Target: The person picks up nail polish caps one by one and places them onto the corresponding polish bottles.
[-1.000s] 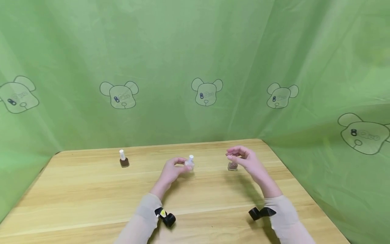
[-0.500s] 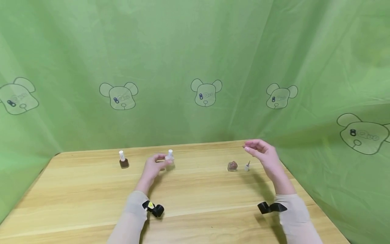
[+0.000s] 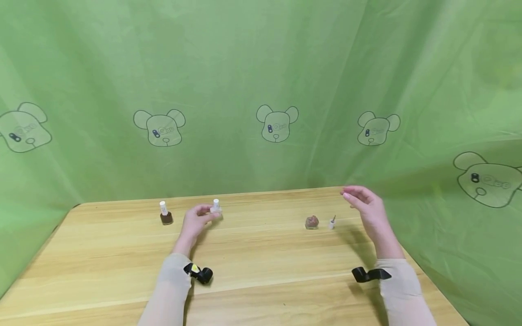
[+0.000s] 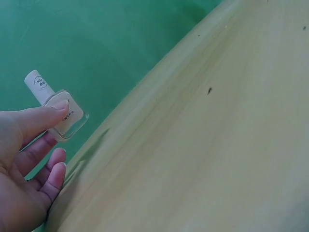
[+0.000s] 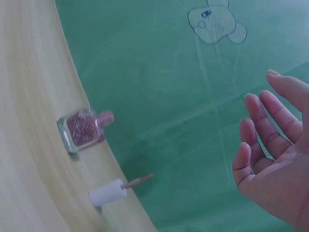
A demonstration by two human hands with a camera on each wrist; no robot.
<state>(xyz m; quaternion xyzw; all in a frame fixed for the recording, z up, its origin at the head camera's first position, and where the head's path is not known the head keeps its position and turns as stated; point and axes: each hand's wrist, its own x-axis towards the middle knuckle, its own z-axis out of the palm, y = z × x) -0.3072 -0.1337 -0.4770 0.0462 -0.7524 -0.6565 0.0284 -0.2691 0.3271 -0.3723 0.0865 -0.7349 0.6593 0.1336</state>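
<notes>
Thumb and fingers of my left hand (image 3: 197,221) pinch a clear nail polish bottle (image 4: 70,116) with a white cap (image 4: 38,87). In the head view this bottle is left of the table's middle, upright. On the right, my right hand (image 3: 369,210) hovers above the table with relaxed fingers and nothing in them. Left of it stands an uncapped nail polish bottle (image 5: 84,129) with pinkish-brown glittery polish. Beside that bottle, its white brush cap (image 5: 107,192) stands on the table with the brush (image 5: 137,181) pointing up.
A dark brown nail polish bottle (image 3: 166,218) with a white cap stands upright to the left of my left hand. Green curtains (image 3: 244,167) with bear outlines enclose the back and sides of the wooden table (image 3: 253,271).
My left hand has carried the clear bottle leftward. My right hand has moved right, away from the uncapped bottle, and the brush cap beside it has come into view.
</notes>
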